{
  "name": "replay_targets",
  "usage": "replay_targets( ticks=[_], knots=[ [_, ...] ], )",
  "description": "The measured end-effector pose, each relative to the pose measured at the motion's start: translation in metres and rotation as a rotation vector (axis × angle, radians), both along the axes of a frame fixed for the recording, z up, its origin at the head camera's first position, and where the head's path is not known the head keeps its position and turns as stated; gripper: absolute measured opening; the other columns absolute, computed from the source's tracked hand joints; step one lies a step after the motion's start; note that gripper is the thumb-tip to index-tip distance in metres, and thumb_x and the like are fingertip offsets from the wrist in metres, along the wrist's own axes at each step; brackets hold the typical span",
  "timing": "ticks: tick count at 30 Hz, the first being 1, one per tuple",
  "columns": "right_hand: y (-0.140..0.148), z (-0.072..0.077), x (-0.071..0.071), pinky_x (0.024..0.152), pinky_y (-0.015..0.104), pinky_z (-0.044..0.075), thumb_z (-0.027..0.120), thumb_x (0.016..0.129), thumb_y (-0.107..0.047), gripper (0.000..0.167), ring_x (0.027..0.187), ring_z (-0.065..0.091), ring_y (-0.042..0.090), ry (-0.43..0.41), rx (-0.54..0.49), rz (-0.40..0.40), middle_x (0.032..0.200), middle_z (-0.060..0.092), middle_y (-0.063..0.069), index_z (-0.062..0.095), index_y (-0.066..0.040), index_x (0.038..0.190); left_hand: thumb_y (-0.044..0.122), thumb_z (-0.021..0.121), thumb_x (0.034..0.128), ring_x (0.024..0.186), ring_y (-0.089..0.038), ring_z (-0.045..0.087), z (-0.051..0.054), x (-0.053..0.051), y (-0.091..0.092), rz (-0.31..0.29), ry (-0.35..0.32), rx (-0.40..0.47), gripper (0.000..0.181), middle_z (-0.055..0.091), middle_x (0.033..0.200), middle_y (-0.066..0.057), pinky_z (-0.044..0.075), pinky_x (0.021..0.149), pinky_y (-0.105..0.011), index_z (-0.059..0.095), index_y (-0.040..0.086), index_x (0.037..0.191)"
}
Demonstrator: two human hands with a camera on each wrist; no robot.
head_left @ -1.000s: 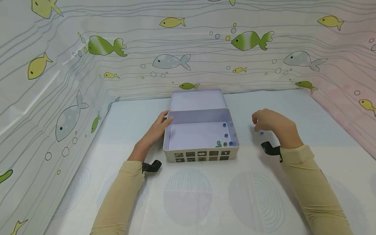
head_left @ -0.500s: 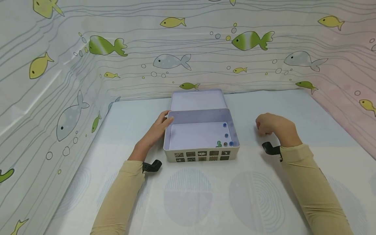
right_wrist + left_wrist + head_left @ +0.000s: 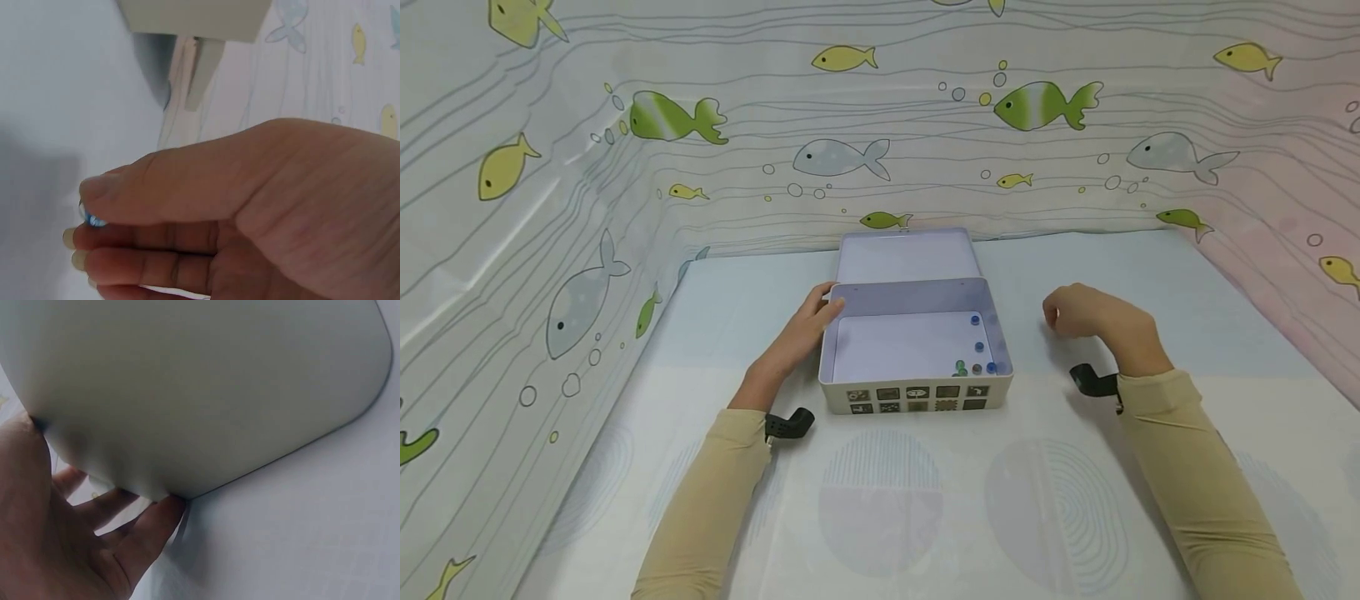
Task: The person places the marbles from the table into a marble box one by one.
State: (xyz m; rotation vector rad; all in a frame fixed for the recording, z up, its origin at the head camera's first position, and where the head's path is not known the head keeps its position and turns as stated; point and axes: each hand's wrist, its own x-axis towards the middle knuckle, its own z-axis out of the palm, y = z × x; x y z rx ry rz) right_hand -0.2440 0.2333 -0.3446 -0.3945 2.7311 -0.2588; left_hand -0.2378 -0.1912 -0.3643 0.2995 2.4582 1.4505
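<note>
A pale metal box (image 3: 880, 350) stands open on the table, its lid (image 3: 906, 257) folded back behind it. My left hand (image 3: 796, 337) holds the box's left wall, thumb over the rim and fingers behind the corner. In the left wrist view the fingers (image 3: 156, 528) bear on the edge of that wall. To the right of the box, above the table, my right hand (image 3: 1097, 321) pinches a blue glass marble (image 3: 95, 220) between thumb and index finger; the head view hides it. Several marbles (image 3: 979, 347), blue, green and brownish, lie along the box's right side and front-right corner.
A pale cloth with printed circles covers the table (image 3: 880, 508). Behind and at both sides rises a fish-patterned curtain (image 3: 925, 125), close to the lid's far edge. Small printed pictures line the box's front wall (image 3: 916, 395).
The right hand came down over the blue marble on the table, took it between the fingertips and lifted slightly, moving left. The left hand and box have stayed in place.
</note>
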Motion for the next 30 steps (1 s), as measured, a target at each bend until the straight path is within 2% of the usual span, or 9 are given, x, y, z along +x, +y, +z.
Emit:
replay_targets(
  ticks=[4,8,13,17,23,27,30],
  knots=[
    [-0.009,0.009,0.001,0.063,0.034,0.045,0.057,0.083,0.0,0.016,0.075,0.054,0.022,0.049,-0.031,0.021,0.083,0.062,0.008,0.068,-0.004,0.094,0.043,0.038,0.1067,0.15,-0.037,0.026,0.0,-0.001,0.0,-0.004,-0.006,0.011,0.063,0.025,0.162,-0.015,0.024,0.119,-0.06,0.015,0.017,0.159],
    [-0.018,0.018,0.005,0.066,0.035,0.047,0.06,0.087,-0.003,0.012,0.078,0.056,0.022,0.092,-0.075,0.048,0.087,0.065,0.008,0.068,-0.004,0.096,0.044,0.038,0.1065,0.151,-0.036,0.025,0.0,-0.001,0.0,-0.001,-0.005,0.008,0.064,0.024,0.163,-0.015,0.024,0.119,-0.06,0.015,0.017,0.159],
    [-0.028,0.026,0.011,0.071,0.037,0.049,0.059,0.09,-0.005,0.012,0.082,0.057,0.023,0.153,-0.134,0.041,0.09,0.065,0.008,0.067,-0.006,0.099,0.043,0.039,0.1065,0.15,-0.037,0.026,-0.001,-0.001,0.0,-0.003,0.0,0.009,0.063,0.025,0.163,-0.015,0.025,0.119,-0.06,0.015,0.017,0.159],
    [-0.038,0.029,0.016,0.075,0.04,0.051,0.059,0.092,-0.005,0.013,0.085,0.059,0.023,0.235,-0.185,0.046,0.095,0.068,0.007,0.068,-0.009,0.101,0.041,0.038,0.1071,0.15,-0.038,0.027,-0.001,-0.002,0.0,-0.009,-0.006,0.012,0.062,0.026,0.162,-0.017,0.026,0.118,-0.06,0.015,0.017,0.159],
    [-0.063,0.029,0.024,0.078,0.037,0.049,0.061,0.093,-0.004,0.012,0.086,0.057,0.021,0.333,-0.266,0.134,0.093,0.067,0.004,0.069,-0.01,0.099,0.042,0.039,0.1068,0.15,-0.037,0.026,-0.003,-0.003,-0.001,-0.013,-0.007,0.031,0.062,0.026,0.162,-0.017,0.025,0.119,-0.059,0.016,0.017,0.159],
    [-0.08,0.026,0.03,0.081,0.037,0.05,0.063,0.093,-0.003,0.01,0.088,0.057,0.019,0.361,-0.283,0.219,0.094,0.066,0.002,0.068,-0.009,0.1,0.043,0.039,0.1066,0.151,-0.036,0.025,-0.004,-0.004,-0.001,-0.013,-0.006,0.03,0.063,0.025,0.163,-0.016,0.025,0.119,-0.059,0.015,0.018,0.159],
    [-0.09,0.021,0.032,0.082,0.035,0.051,0.064,0.093,-0.003,0.012,0.089,0.059,0.018,0.351,-0.294,0.252,0.096,0.067,0.001,0.068,-0.01,0.103,0.043,0.039,0.1067,0.151,-0.037,0.025,-0.004,-0.004,-0.002,-0.014,-0.007,0.039,0.063,0.025,0.163,-0.016,0.025,0.119,-0.059,0.015,0.017,0.159]
  ],
)
